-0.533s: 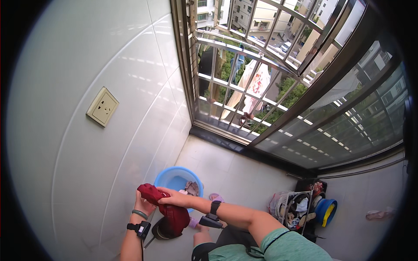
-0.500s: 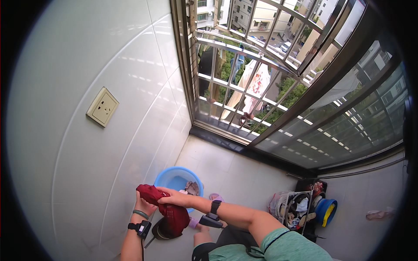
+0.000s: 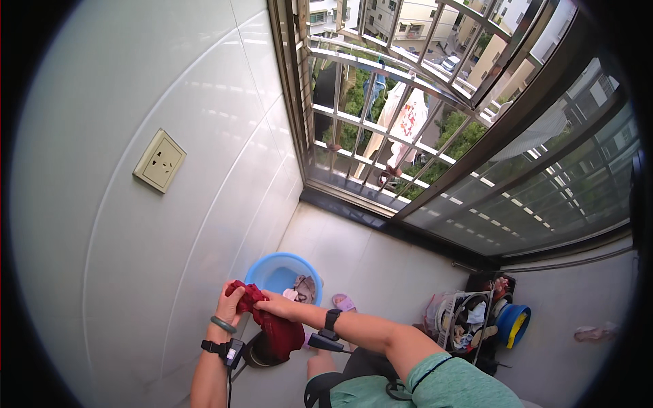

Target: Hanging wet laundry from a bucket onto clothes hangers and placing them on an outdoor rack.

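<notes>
On my left I have a glossy white tiled wall point(image 3: 197, 102), its seams bowed by the lens, with a cream socket plate point(image 3: 160, 162) set in it and faint stripes of daylight across it. Ahead, a brown-framed window point(image 3: 288, 88) stands behind a dark ledge point(image 3: 354, 212); past its metal bars point(image 3: 388, 70) I see hanging laundry point(image 3: 408, 115), green trees point(image 3: 452, 128) and pale buildings point(image 3: 408, 27). To my right, a glass pane point(image 3: 537, 183) mirrors bright dashes. Below are light floor tiles point(image 3: 388, 251), with a crammed rack point(image 3: 446, 317) in the far right corner.
</notes>
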Motion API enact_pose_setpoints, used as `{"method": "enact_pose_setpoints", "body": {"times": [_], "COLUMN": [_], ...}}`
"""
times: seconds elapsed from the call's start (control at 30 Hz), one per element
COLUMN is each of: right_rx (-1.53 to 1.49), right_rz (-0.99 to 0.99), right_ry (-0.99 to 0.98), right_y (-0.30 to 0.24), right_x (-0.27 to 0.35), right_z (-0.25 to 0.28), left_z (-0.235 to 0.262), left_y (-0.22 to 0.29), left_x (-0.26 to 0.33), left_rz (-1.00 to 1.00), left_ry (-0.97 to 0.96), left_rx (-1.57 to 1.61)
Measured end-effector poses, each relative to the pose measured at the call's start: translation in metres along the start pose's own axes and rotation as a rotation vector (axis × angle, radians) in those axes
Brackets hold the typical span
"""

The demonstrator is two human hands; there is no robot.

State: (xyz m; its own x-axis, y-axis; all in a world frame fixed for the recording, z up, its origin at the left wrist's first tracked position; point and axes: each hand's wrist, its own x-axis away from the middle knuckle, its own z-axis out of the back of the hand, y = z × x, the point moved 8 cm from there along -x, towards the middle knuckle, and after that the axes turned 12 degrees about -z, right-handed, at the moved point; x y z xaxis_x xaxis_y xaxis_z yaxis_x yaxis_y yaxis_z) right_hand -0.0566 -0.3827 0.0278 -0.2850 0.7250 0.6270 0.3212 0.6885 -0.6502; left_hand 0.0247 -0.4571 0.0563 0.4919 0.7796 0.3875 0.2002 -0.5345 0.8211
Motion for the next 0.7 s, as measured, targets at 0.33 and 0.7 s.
{"method": "enact_pose_setpoints", "body": {"times": [0.33,0.7], "right_rx": [0.465,0.378], "right_rz": [0.146,0.089], "right_ry": [0.361,0.644], "right_y": [-0.005,0.032], "right_x": [-0.011,0.001], "right_z": [-0.002,0.005], "left_z": [0.057,0.035], "left_y": [-0.021,-0.059], "left_x": [-0.022,0.022], "left_rz": [-0.211,0.323], "left_ry": [0.563,0.343], "left_rx": [-0.478,-0.228]}}
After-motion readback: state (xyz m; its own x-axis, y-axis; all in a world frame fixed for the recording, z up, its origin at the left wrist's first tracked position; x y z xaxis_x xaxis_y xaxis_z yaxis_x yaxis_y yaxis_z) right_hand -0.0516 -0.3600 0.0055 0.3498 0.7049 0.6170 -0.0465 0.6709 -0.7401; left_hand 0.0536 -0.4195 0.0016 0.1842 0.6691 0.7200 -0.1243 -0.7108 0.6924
